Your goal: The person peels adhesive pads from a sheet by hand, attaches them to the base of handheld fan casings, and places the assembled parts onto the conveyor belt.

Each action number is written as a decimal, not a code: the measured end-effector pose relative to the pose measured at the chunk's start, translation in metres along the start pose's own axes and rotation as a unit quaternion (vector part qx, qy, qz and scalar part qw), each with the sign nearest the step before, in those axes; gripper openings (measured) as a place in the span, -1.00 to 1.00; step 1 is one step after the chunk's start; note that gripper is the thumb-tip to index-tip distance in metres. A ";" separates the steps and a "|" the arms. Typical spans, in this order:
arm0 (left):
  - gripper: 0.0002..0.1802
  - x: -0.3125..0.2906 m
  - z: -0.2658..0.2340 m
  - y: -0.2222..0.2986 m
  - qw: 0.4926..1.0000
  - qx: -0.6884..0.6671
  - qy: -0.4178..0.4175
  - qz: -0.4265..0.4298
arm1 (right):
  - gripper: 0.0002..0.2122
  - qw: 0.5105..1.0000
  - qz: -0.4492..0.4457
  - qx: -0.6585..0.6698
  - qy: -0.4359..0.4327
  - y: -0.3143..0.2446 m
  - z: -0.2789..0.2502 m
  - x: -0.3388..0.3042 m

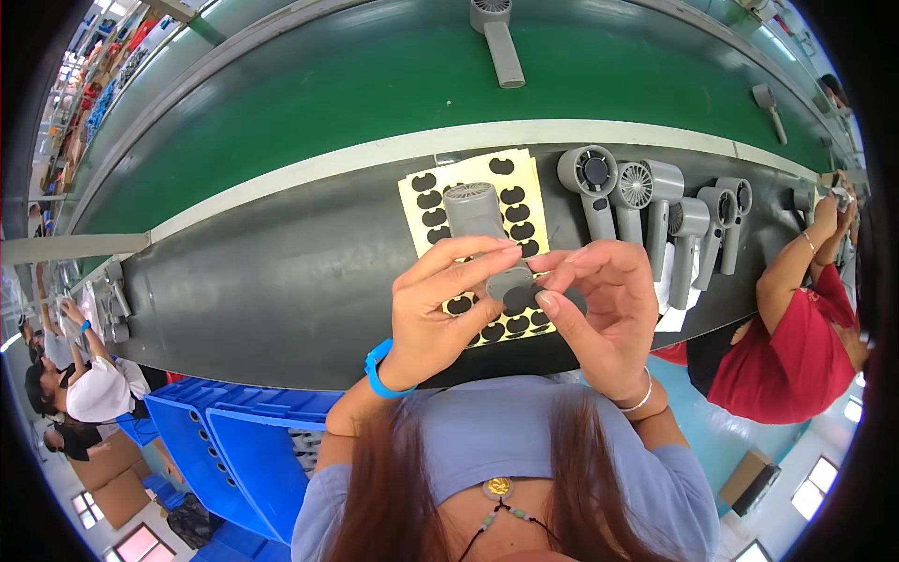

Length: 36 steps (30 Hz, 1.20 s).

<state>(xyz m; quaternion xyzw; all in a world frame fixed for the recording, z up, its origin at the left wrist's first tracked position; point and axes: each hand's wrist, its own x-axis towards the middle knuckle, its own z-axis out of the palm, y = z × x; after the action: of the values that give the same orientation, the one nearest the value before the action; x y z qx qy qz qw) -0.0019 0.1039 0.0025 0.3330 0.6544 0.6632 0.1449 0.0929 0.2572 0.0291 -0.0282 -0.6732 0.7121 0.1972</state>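
Note:
A grey handheld fan (473, 212) points its head away from me over a yellow sheet (468, 172) of black round stickers. Its handle passes behind my left hand (448, 298), whose fingers close about its round grey lower end (510, 281). Between the thumb and fingers of my right hand (607, 314) is a black sticker (522, 299), right against or just in front of that end; contact cannot be made out. Another dark rounded piece shows behind the right thumb, mostly hidden.
Several grey handheld fans (658, 192) stand to the right on the dark worktable (253, 290). Beyond runs a green conveyor belt (375, 80) carrying a fan (501, 51). Blue crates (253, 459) stand at lower left. A co-worker in red (782, 351) works at right; others sit at far left.

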 end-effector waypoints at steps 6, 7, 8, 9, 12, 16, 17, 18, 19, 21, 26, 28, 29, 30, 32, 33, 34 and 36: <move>-0.46 0.002 -0.005 -0.004 0.993 -0.094 -0.050 -0.057 | -0.70 0.999 0.004 0.022 0.046 -0.010 -0.016 0.003; -0.46 0.003 -0.006 -0.005 0.991 -0.109 -0.053 -0.050 | -0.71 0.997 -0.016 0.015 0.077 -0.011 -0.021 0.005; -0.46 0.004 -0.006 -0.005 0.991 -0.109 -0.054 -0.050 | -0.72 0.993 -0.005 0.018 0.116 -0.013 -0.024 0.006; -0.46 0.005 -0.005 -0.005 0.992 -0.107 -0.055 -0.047 | -0.72 0.993 -0.008 0.016 0.114 -0.013 -0.025 0.006; -0.45 0.005 -0.004 -0.003 0.992 -0.099 -0.062 -0.054 | -0.73 0.992 -0.005 0.027 0.123 -0.013 -0.025 0.004; -0.44 0.005 -0.005 -0.001 0.986 -0.122 -0.087 -0.076 | -0.73 0.995 0.057 0.061 0.055 -0.007 -0.015 -0.001; -0.44 0.005 -0.006 -0.002 0.986 -0.120 -0.086 -0.078 | -0.72 0.995 0.066 0.066 0.029 -0.005 -0.013 -0.002; -0.45 0.005 -0.006 -0.003 0.985 -0.132 -0.095 -0.066 | -0.72 0.996 0.068 0.055 0.011 -0.004 -0.013 -0.002; -0.45 0.005 -0.006 -0.003 0.983 -0.142 -0.102 -0.053 | -0.72 0.996 0.069 0.057 0.008 -0.003 -0.012 -0.002; -0.45 0.004 -0.007 -0.003 0.982 -0.146 -0.104 -0.062 | -0.73 0.997 0.059 0.051 0.005 -0.002 -0.011 -0.002; -0.45 0.004 -0.007 -0.002 0.979 -0.157 -0.107 -0.073 | -0.73 0.997 0.060 0.044 0.009 -0.002 -0.010 0.000; -0.46 0.006 -0.007 -0.002 0.978 -0.163 -0.110 -0.071 | -0.73 0.997 0.059 0.040 0.009 -0.001 -0.010 0.001; -0.46 0.006 -0.007 -0.002 0.978 -0.162 -0.113 -0.072 | -0.73 0.998 0.056 0.037 0.006 -0.001 -0.011 0.001; -0.48 0.007 -0.007 -0.001 0.978 -0.158 -0.116 -0.071 | -0.73 0.998 0.058 0.034 0.006 -0.001 -0.011 0.002; -0.49 0.008 -0.008 -0.001 0.978 -0.154 -0.120 -0.070 | -0.73 0.998 0.060 0.036 0.008 -0.001 -0.011 0.002; -0.50 0.008 -0.008 0.000 0.978 -0.150 -0.122 -0.074 | -0.73 0.997 0.066 0.038 0.011 -0.001 -0.011 0.002; -0.51 0.008 -0.008 0.000 0.978 -0.149 -0.120 -0.080 | -0.73 0.997 0.066 0.038 0.013 -0.001 -0.012 0.002; -0.49 0.008 -0.008 0.001 0.980 -0.136 -0.122 -0.077 | -0.74 0.997 0.066 0.043 0.013 -0.001 -0.012 0.002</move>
<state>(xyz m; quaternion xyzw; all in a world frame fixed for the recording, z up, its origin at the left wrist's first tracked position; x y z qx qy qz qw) -0.0129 0.1025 0.0059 0.3371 0.5588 0.6875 0.3183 0.0947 0.2693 0.0297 -0.0728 -0.6362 0.7513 0.1594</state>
